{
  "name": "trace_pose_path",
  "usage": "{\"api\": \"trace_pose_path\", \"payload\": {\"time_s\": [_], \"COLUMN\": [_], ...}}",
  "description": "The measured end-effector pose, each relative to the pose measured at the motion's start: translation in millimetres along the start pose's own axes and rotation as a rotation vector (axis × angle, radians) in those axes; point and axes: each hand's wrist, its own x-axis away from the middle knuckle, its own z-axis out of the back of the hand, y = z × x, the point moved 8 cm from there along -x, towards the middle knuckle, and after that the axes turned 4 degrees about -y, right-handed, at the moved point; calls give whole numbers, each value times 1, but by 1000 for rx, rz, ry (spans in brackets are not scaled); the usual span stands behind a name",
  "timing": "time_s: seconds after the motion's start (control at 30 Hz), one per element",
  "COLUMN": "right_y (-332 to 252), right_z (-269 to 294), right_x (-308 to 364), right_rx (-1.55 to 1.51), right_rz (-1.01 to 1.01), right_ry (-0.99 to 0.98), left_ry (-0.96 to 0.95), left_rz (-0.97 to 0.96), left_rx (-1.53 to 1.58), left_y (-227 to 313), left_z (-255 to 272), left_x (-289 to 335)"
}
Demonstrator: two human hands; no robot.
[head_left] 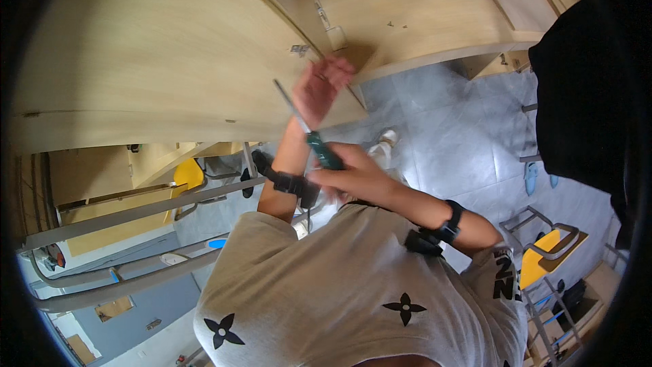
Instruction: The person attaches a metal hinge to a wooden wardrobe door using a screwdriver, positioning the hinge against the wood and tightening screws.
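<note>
The screwdriver (315, 141) is in the right hand (353, 171), in front of the person's chest. The right hand's fingers are wrapped around its green handle, and the metal shaft slants away up and to the left. Just to the right of that shaft is the left hand (320, 90), blurred, its forearm passing behind the tool; whether its fingers are spread or pinching something I cannot tell, nor whether they touch the edge of the large wooden panel (156, 47).

A metal hinge (299, 49) sits on this panel a little beyond the screwdriver's tip. The step in hand seems to be work with the tool around the panel's fittings, though the tip appears free of any screw. The next move with it would call for a steady panel and the tip squared to a screw head.

Farther up and right of the screwdriver, small metal pieces (390, 24) lie on a wooden desk (421, 0). Grey metal rails (142, 214) run to its lower left, near a yellow chair seat (190, 173). Well to its right hangs a black cloth (584, 115), with blue slippers (530, 178) on the tiled floor (462, 129) beside it.
</note>
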Motion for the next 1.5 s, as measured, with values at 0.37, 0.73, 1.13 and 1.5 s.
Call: {"api": "trace_pose_path", "payload": {"time_s": [0.37, 0.73, 1.13, 1.5], "right_y": [-34, -33, -49, -36], "right_z": [239, 259, 252, 187], "right_x": [174, 210, 206, 200], "right_rx": [-29, -170, 145, 474], "right_rz": [74, 176, 50, 145], "right_ry": [980, 1202, 1177, 958], "left_ry": [209, 77, 216, -172], "left_rz": [55, -26, -3, 387], "left_rx": [-1862, -1944, -1060, 248], "left_y": [-197, -229, -218, -174], "left_z": [60, 90, 41, -114], "left_x": [-211, -311, -270, -54]}}
